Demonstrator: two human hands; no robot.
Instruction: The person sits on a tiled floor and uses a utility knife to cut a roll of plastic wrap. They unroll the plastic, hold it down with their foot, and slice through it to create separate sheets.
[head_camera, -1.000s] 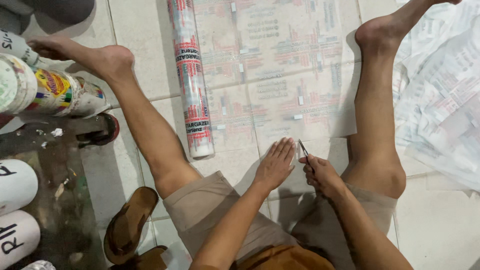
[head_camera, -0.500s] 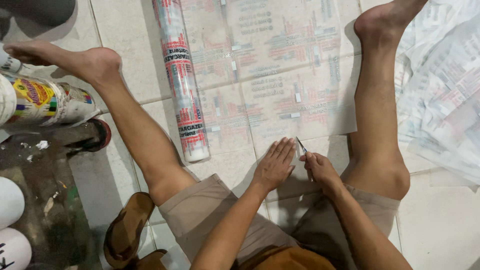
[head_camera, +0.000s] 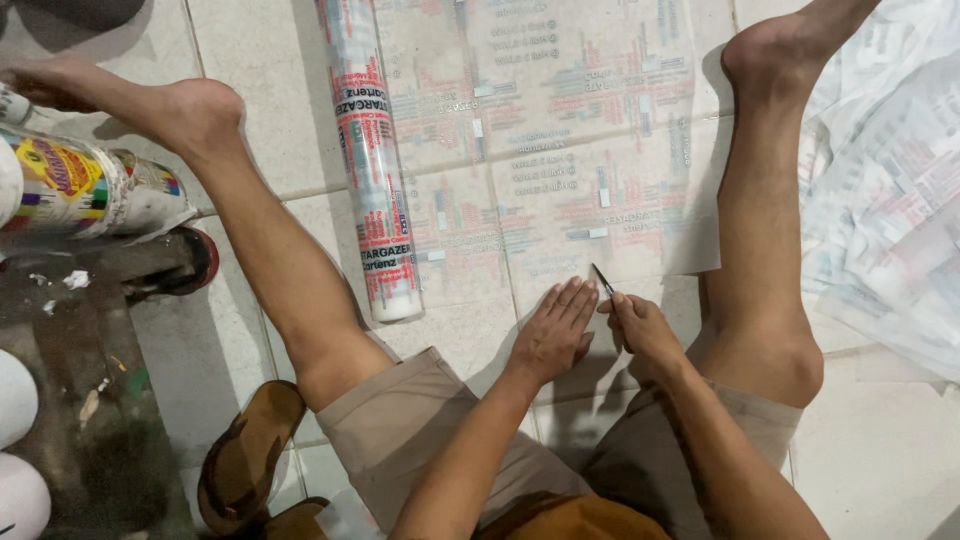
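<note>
Tiled floor (head_camera: 880, 470): right hand (head_camera: 640, 335) clamps knife (head_camera: 603, 282) pointing away-left; left hand (head_camera: 555, 330) flat, fingers together

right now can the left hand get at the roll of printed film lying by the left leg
Probably yes. The left hand lies flat on the unrolled sheet, and the roll lies just across bare sheet and tile with nothing between them. It would have to lift off the sheet while the right hand holds the blade.
</note>
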